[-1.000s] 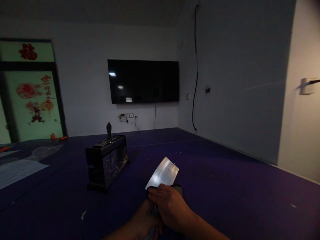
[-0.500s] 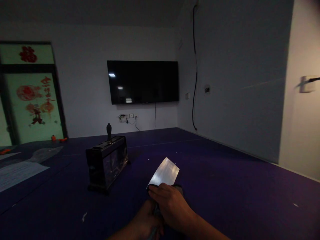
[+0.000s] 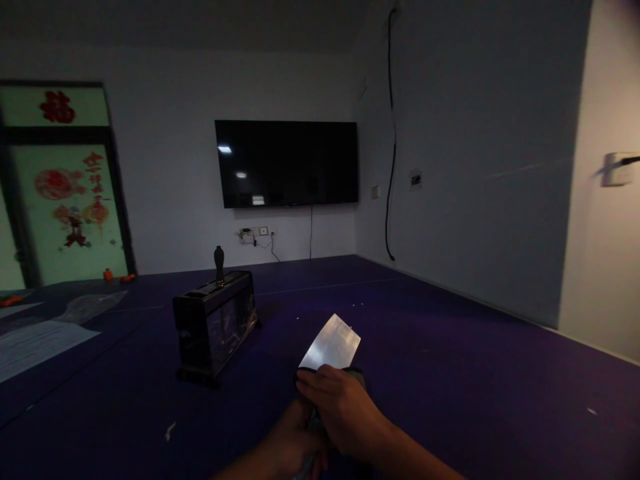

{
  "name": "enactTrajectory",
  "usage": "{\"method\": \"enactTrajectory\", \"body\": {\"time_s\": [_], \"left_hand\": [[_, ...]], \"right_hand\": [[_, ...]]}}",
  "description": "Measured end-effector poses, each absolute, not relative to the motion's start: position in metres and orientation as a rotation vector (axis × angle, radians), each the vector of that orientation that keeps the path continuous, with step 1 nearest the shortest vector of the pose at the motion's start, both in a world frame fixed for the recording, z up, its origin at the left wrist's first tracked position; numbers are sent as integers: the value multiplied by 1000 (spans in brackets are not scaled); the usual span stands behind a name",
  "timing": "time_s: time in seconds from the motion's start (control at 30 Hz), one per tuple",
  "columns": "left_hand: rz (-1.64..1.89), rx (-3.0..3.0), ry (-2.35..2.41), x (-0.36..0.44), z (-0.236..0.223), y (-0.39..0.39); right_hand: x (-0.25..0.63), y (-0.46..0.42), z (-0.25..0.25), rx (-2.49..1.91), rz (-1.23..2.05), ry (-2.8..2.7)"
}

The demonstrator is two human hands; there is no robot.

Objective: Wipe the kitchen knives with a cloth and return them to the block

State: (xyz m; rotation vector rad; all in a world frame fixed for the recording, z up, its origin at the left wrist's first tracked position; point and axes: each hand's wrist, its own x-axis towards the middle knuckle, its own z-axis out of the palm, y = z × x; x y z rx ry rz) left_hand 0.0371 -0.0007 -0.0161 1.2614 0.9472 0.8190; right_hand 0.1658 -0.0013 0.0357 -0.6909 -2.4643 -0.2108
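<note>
A broad, shiny metal blade, which looks like a cleaver [image 3: 333,343], points up and away from me at the bottom middle. My left hand [image 3: 295,440] is closed around its greyish handle, which is mostly hidden by my fingers. Over the lower part of the blade lies my right hand [image 3: 345,407], fingers pressed together on a dark grey, cloth-like piece [image 3: 358,376] with a black edge. To the left stands a black knife holder [image 3: 215,327] with a clear-looking side, and one dark handle [image 3: 219,263] sticks up from its top.
A purple surface [image 3: 450,373] spreads beneath everything, with small white scraps on it. Paper sheets [image 3: 43,347], clear plastic [image 3: 93,307] and orange items [image 3: 107,274] lie at left. A television [image 3: 287,163] hangs on the far wall; a black cable [image 3: 393,153] hangs at the corner.
Both hands hold the same grip, and the cleaver has shifted only very slightly. The view has moved by a few pixels.
</note>
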Motion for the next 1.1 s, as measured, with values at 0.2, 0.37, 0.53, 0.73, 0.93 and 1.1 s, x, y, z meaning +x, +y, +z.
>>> {"method": "enactTrajectory", "body": {"time_s": [0.2,0.37,0.53,0.73,0.93,1.1], "left_hand": [[789,1298,945,36,-16,-1],[778,1373,934,33,-15,-3],[884,1307,883,35,-17,-1],[848,1296,858,37,-18,0],[736,1374,905,32,-23,2],[781,1312,837,33,-22,2]], "right_hand": [[169,1,36,-616,-184,-2482],[177,2,33,-598,-182,-2534],[174,1,40,-476,-136,-2464],[170,-1,43,-486,-124,-2469],[177,2,34,-572,-155,-2501],[176,2,34,-540,-153,-2486]]}}
